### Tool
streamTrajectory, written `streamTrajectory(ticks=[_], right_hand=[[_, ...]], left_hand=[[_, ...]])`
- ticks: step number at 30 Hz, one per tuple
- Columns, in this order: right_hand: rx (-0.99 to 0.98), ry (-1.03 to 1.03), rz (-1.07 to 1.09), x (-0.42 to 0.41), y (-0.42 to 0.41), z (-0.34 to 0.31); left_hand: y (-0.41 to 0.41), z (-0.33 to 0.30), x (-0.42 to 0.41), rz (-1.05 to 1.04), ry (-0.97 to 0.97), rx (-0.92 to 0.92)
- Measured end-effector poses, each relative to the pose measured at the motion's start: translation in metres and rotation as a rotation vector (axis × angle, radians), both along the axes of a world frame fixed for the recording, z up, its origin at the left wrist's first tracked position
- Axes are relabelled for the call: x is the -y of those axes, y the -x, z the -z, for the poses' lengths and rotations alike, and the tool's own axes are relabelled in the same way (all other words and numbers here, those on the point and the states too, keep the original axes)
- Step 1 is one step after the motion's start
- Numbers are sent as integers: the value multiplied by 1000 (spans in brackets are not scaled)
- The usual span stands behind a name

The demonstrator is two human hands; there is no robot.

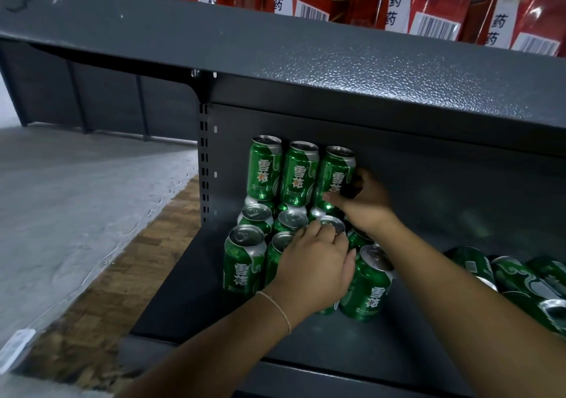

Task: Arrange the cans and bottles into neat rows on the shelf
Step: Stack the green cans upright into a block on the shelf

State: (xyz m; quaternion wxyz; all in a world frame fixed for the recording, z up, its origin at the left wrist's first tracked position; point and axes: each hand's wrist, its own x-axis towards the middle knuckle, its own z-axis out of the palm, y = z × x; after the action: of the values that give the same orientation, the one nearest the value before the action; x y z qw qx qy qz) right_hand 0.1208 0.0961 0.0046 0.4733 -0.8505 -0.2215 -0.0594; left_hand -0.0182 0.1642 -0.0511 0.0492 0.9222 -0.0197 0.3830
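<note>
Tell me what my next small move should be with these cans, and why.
Probably release the top-tier can your right hand grips and fetch one of the lying cans. The top tier looks level at three, while several cans lie on their sides on the shelf.
</note>
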Motion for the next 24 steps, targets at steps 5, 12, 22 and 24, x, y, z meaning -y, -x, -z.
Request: streamTrajectory(ticks=[5, 12, 22, 24], right_hand=[[-11, 31, -6, 3, 1, -2], [-94, -83, 38, 32, -2, -14], [22, 356, 292, 145, -25, -9], [-5, 379, 334, 172, -31, -1]], left_hand=[[0, 0, 0, 11, 15, -16], [1, -7, 4, 10, 3, -66], [-16, -28, 81, 267, -35, -12], [-18, -16, 100, 362, -15, -42]])
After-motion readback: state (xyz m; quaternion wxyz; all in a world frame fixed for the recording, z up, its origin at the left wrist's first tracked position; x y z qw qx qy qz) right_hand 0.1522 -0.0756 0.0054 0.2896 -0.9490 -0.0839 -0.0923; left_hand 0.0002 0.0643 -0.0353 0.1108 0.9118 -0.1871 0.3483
